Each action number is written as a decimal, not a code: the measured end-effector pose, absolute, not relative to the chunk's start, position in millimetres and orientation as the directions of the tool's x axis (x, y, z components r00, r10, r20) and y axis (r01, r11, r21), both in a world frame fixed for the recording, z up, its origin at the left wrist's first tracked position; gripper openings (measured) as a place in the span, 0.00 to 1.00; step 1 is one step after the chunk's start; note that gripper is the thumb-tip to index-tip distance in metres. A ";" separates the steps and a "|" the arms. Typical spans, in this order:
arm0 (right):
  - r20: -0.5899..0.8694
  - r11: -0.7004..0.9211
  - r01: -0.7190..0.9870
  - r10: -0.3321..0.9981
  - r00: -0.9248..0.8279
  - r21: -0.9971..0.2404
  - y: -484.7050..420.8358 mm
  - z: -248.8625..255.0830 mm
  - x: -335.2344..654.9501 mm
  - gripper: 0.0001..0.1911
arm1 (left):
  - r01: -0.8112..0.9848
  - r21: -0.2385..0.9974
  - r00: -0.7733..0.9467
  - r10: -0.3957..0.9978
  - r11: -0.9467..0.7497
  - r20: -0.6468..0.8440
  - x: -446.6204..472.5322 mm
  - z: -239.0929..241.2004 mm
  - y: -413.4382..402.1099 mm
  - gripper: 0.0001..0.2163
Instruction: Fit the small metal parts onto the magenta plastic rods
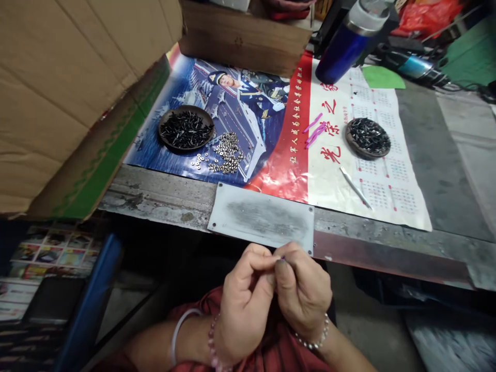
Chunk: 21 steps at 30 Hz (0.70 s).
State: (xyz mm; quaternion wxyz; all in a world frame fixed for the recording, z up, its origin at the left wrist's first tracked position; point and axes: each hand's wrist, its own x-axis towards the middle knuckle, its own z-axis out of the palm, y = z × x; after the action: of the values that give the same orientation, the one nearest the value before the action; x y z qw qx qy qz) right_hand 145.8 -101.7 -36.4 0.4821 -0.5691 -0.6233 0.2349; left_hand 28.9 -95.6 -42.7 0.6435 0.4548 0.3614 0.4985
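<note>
My left hand (248, 299) and my right hand (304, 289) meet fingertip to fingertip just in front of the table edge. Both are closed in a pinch, and whatever is between the fingers is too small and hidden to name. Right behind them lies a grey metal plate (263, 216) with a dark, rubbed middle. Beyond it, a pile of small shiny metal beads or nuts (228, 154) rests on the poster. A round dish of small black pieces (186, 128) stands left of the pile, and another such dish (367, 137) stands at the right.
A white-handled blade-like tool (355, 187) and pink strips (315, 130) lie on the poster calendar (411, 206). A blue bottle (346, 44) stands behind. One large cardboard box (70, 93) takes up the left, and a cardboard wall (240, 44) closes the back.
</note>
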 end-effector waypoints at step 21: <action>0.187 0.172 0.268 0.982 0.031 -0.948 -102.8 -27.6 149.9 0.19 | -0.308 0.949 0.243 0.970 0.059 0.018 25.2 -36.4 -95.8 0.06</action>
State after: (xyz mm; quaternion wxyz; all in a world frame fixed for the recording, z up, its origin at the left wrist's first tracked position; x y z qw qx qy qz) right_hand 149.9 -102.8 -27.6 0.4860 -0.5286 -0.5914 0.3671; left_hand 25.2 -95.8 -36.4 0.6356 0.4665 0.3545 0.5026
